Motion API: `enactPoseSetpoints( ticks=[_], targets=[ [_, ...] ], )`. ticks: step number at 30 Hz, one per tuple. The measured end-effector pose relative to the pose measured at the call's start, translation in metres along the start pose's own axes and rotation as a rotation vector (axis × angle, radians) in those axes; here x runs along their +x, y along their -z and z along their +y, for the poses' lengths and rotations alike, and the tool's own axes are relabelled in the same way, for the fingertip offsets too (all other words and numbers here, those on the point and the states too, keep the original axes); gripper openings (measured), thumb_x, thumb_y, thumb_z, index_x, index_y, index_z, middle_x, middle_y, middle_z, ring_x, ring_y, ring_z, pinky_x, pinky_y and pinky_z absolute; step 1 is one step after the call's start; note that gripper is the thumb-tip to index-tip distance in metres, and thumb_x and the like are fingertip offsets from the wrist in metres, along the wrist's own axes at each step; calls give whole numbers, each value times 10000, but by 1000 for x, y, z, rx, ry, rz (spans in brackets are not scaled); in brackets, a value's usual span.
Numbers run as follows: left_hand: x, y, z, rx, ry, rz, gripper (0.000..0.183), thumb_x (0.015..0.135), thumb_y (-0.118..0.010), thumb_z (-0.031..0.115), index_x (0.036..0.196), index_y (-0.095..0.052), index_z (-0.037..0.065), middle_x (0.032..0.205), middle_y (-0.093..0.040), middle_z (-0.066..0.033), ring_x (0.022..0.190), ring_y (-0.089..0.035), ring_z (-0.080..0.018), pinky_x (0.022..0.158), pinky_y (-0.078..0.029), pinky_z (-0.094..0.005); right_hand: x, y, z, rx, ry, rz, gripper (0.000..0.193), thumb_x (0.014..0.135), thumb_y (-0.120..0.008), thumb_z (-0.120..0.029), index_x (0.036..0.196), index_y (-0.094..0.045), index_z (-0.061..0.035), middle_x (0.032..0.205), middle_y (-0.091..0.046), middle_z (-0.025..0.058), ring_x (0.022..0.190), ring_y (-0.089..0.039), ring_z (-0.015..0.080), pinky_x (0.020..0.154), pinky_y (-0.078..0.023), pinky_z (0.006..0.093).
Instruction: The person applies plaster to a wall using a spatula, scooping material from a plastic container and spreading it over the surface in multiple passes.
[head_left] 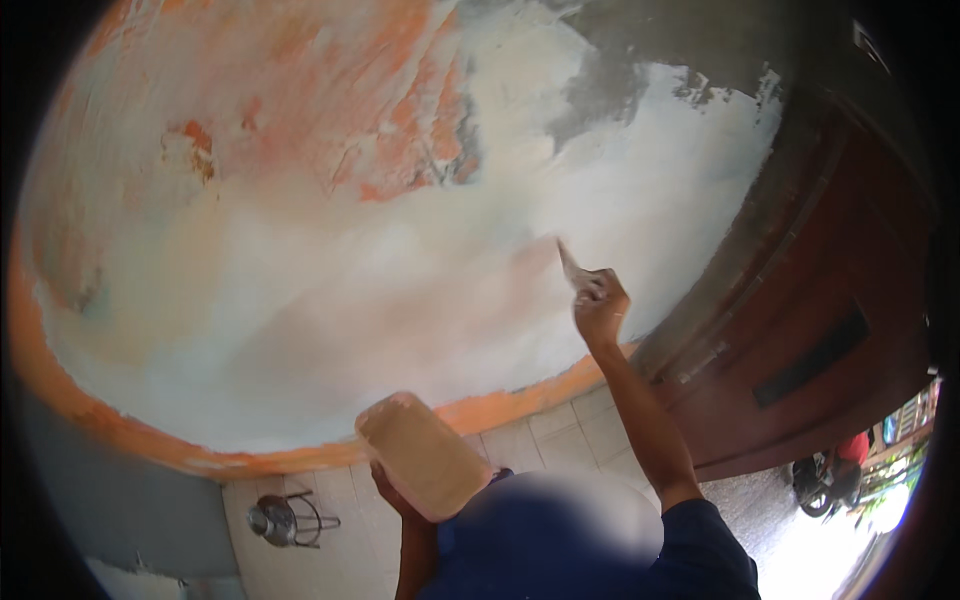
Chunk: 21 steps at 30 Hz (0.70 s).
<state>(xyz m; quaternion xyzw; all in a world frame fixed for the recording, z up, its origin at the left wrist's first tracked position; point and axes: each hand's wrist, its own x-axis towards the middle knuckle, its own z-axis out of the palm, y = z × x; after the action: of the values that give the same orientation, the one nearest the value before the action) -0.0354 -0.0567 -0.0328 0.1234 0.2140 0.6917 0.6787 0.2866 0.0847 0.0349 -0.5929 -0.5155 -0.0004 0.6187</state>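
My right hand (600, 310) is raised at the wall, its fingers closed around a putty knife (568, 262). The blade's edge meets or nearly meets the wall (400, 260), which is coated in white filler with orange and grey patches showing above. Low in front of my body, my left hand (388, 490) grips the side of a tan, rounded rectangular board or shallow tub (425, 455). Most of that hand is hidden beneath it, and I cannot tell whether the tan thing is flat or hollow.
An orange strip (520, 400) runs along the wall's foot above pale floor tiles (560, 435). A small metal-legged stool (290, 520) stands at the lower left. To the right is a dark red door (800, 300), with a motorbike (815, 485) outside beyond it.
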Motion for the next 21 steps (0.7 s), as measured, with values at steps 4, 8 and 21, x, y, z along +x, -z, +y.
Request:
enactPoseSetpoints(
  ticks=[4,8,21],
  targets=[
    [-1,-9,-11,-20,2,-37,532,976,-324,505,1271,-448,80,1168,-564,-103,1056,-571,-238,884,-500,-415,-40,44,-44,996,-768,-244,209,729,-566,64,936,-593,69,883,-624,115,741,-623,206,604,-526,327],
    [-6,-16,-17,-3,62,-58,552,966,-343,500,1284,-441,60,1170,-566,-118,1086,-567,-246,905,-487,-400,-76,62,-92,1100,-874,-345,212,741,-587,55,952,-581,77,850,-613,133,735,-626,223,565,-532,329],
    [-18,-14,-31,-26,153,-96,563,958,-343,504,1279,-458,55,1203,-557,-126,1079,-562,-241,907,-479,-386,-105,69,-106,1257,-951,-353,298,825,-574,-3,1118,-543,43,1035,-606,114,954,-597,224,781,-506,383]
  ],
)
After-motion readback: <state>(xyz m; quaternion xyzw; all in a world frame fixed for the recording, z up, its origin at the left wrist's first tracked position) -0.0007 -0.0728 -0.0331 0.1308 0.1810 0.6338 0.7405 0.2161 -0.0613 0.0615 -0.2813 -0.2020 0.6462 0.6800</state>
